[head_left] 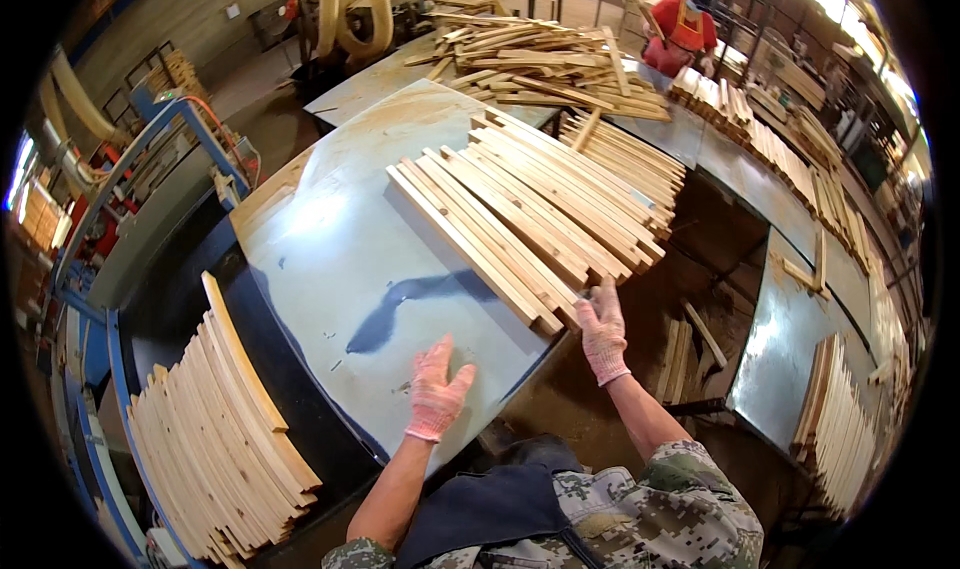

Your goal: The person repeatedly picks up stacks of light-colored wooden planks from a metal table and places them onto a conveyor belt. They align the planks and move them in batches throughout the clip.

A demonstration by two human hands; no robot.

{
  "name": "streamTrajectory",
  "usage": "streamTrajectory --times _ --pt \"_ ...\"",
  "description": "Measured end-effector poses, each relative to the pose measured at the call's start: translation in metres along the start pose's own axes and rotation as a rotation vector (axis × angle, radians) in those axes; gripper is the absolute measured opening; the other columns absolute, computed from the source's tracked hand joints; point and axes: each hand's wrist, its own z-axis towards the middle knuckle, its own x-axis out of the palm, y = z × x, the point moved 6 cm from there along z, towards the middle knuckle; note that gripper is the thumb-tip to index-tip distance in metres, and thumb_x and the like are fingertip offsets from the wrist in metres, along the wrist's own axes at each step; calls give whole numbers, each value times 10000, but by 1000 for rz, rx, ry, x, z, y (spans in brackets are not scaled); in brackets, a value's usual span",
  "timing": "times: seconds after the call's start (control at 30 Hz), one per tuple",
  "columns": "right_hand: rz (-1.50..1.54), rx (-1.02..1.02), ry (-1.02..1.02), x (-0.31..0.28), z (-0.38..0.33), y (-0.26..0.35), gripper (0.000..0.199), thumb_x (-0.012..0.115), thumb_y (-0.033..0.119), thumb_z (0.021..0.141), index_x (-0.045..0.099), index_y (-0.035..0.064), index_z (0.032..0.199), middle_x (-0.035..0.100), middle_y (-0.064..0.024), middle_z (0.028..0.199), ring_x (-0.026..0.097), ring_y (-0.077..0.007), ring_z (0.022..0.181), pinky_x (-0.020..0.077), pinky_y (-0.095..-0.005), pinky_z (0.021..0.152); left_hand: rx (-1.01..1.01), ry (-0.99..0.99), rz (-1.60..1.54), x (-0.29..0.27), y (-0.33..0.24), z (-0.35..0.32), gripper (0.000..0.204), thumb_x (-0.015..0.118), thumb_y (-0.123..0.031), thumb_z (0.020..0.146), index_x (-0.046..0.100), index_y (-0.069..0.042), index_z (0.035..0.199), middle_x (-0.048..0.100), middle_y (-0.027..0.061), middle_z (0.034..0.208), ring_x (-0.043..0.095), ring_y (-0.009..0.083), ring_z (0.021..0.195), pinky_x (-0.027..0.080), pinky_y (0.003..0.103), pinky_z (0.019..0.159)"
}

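Note:
Both my hands wear light gloves with pinkish palms. My left hand hovers over or rests on the near part of the metal-topped table, fingers spread and nothing in it. My right hand is at the near ends of a row of pale wooden strips, its fingers stretched and thumb apart. The fingertips seem to touch the strip ends; firm contact cannot be told. The strips lie side by side, slanting from far left to near right, their ends uneven. A narrow gap parts some of them.
At left, curved wooden strips lie on a dark surface beside a blue metal frame. A jumbled wood pile covers the far table. Another person works at far right. More strips lie on the right-hand table.

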Motion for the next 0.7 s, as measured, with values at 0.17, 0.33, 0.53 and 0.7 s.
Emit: streamTrajectory --times 0.17,0.33,0.53,0.7 --pt "-372 -234 -5 1 44 -23 782 726 170 1013 336 -76 1645 468 -254 1646 478 -308 1517 399 -365 1222 20 65 320 41 -16 20 840 662 -487 981 422 12 1612 487 310 1601 411 464 1525 203 588 1309" --pt "-238 -6 293 44 5 38 665 600 146 1063 358 -76 1642 654 -77 1096 563 -120 947 501 -267 889 -38 107 300 38 -19 18 905 654 -525 994 332 -9 1664 412 313 1654 300 482 1585 183 537 1330" --pt "-565 -235 367 72 16 64 645 669 213 1034 468 -50 1587 737 -103 950 682 -198 843 562 -346 802 -107 106 175 30 -22 15 890 661 -495 1005 322 4 1659 394 309 1664 295 425 1599 158 524 1337" --pt "-1145 -70 644 151 35 111 765 626 514 975 488 79 1589 733 -289 1248 689 -461 1204 534 -512 1031 -136 158 224 32 -25 24 924 688 -506 977 333 16 1651 421 342 1629 320 438 1587 159 513 1339"
